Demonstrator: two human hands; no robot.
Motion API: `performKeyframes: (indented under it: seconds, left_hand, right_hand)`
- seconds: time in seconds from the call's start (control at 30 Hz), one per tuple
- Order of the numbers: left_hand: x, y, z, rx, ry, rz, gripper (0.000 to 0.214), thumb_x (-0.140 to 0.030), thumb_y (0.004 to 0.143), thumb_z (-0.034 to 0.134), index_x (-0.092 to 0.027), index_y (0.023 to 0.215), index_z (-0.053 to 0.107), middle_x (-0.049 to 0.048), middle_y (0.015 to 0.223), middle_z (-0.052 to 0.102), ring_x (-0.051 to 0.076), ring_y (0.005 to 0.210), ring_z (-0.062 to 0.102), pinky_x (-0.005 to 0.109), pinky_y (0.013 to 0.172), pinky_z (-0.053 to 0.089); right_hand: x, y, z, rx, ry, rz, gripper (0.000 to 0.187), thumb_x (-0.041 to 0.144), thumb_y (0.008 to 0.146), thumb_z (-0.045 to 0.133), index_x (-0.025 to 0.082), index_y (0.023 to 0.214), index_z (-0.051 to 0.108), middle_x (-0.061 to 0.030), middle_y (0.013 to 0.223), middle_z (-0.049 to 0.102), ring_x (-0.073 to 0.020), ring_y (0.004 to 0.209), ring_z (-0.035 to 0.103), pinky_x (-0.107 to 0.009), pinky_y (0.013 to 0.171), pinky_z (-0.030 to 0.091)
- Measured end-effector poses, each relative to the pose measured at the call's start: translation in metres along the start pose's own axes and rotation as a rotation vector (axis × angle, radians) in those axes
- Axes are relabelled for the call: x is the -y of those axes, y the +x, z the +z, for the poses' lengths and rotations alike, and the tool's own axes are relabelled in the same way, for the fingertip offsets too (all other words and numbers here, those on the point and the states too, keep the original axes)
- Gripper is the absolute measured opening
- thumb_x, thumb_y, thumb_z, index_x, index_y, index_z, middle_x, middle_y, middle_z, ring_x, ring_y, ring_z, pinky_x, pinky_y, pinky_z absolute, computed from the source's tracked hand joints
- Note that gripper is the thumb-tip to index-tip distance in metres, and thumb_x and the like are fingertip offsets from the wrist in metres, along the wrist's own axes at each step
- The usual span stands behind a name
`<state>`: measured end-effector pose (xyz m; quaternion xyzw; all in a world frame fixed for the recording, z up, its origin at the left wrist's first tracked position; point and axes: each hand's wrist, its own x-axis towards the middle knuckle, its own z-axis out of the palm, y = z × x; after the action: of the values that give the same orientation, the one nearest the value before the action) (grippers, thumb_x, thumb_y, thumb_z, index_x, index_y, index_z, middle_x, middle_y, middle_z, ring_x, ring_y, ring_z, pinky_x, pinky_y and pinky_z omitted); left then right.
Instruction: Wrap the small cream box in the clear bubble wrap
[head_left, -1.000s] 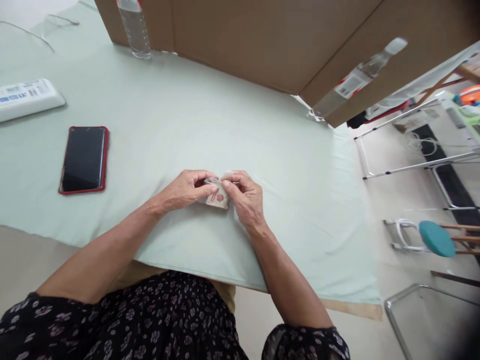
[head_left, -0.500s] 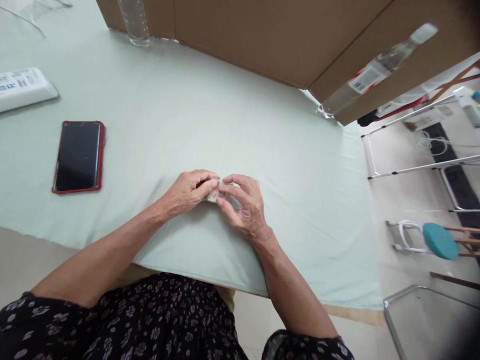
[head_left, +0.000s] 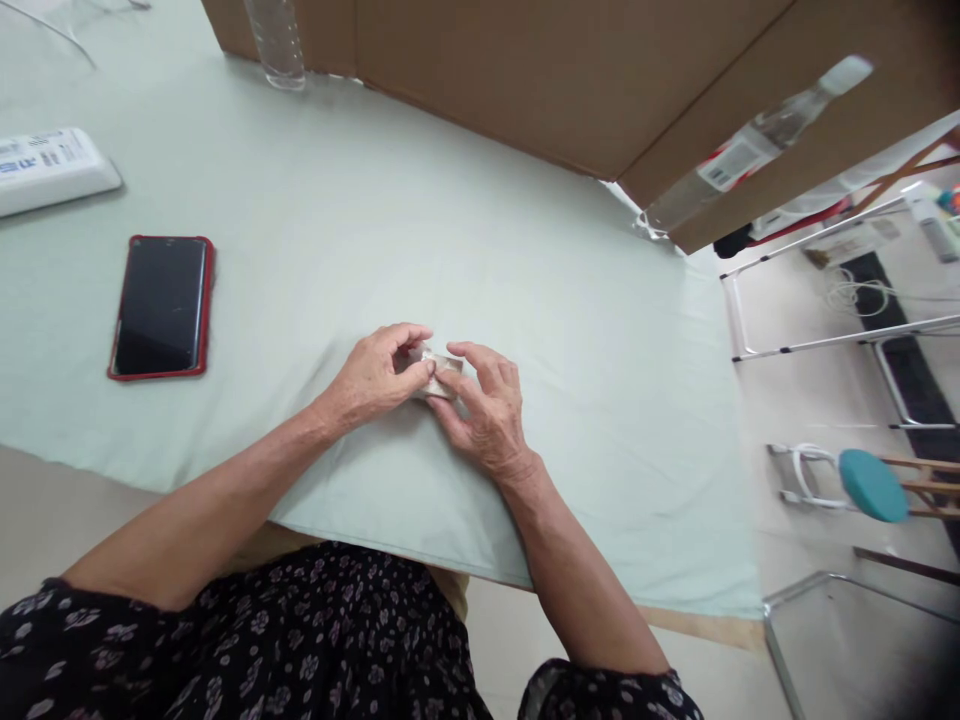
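Observation:
Between my two hands, low over the front part of the table, is a small flat pale packet point(head_left: 453, 364) that looks boxy and partly shiny. My left hand point(head_left: 376, 372) grips its left end, thumb on top and fingers curled behind. My right hand point(head_left: 486, 408) pinches the near right side with thumb and index finger, while another finger is raised off it. Fingers cover much of the packet, so its exact kind and any print cannot be made out.
A phone in a red case point(head_left: 163, 307) lies on the left of the light green cloth point(head_left: 360, 220). Beyond it is a white package point(head_left: 56, 170). Cardboard panels point(head_left: 495, 90) stand at the back, with clear plastic bottles point(head_left: 739, 160) against them. A teal stool point(head_left: 872, 486) is off to the right.
The packet has turned in my hands, and a plain pale face now shows where a reddish mark was. My right thumb and index finger have closed in on it.

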<state>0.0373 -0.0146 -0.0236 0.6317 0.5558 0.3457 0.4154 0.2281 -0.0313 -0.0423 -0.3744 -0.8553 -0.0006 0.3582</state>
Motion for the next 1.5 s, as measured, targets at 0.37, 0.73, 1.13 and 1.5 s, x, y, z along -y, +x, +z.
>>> performKeyframes:
  seconds: [0.37,0.73,1.13,1.5]
  left_hand:
    - [0.002,0.001,0.002,0.01,-0.034,0.007,0.052,-0.03,0.074,0.059,-0.014,0.123,0.066,0.0086,0.107,0.07,0.02,0.092,0.064,0.037,0.088,0.055]
    - [0.002,0.002,0.001,0.019,-0.041,-0.01,0.057,-0.034,0.071,0.06,-0.013,0.124,0.066,0.0095,0.11,0.07,0.021,0.093,0.065,0.037,0.088,0.055]
    - [0.004,0.0,-0.011,-0.069,-0.139,0.017,0.048,-0.033,0.073,0.06,-0.014,0.116,0.068,0.0114,0.115,0.071,0.025,0.105,0.065,0.036,0.087,0.055]
    - [0.005,-0.002,-0.015,0.019,0.065,0.125,0.054,-0.037,0.074,0.061,-0.016,0.124,0.065,0.0127,0.125,0.068,0.03,0.121,0.058,0.046,0.101,0.05]
  right_hand:
    - [-0.002,0.001,0.004,-0.021,-0.011,0.012,0.034,0.03,0.088,0.07,0.023,0.121,0.062,-0.0129,0.13,0.065,-0.0301,0.124,0.057,-0.046,0.103,0.045]
    - [0.007,-0.003,0.008,-0.048,-0.137,-0.033,0.016,0.031,0.096,0.063,0.025,0.11,0.063,-0.0101,0.124,0.068,-0.0258,0.117,0.062,-0.042,0.095,0.045]
    - [-0.001,-0.004,-0.006,-0.147,0.128,0.176,0.025,0.033,0.092,0.058,0.026,0.115,0.065,-0.0111,0.134,0.059,-0.0301,0.121,0.058,-0.05,0.099,0.048]
    - [-0.001,-0.001,-0.007,-0.141,0.234,0.202,0.016,0.029,0.093,0.061,0.025,0.104,0.071,-0.009,0.125,0.067,-0.0249,0.116,0.063,-0.047,0.098,0.049]
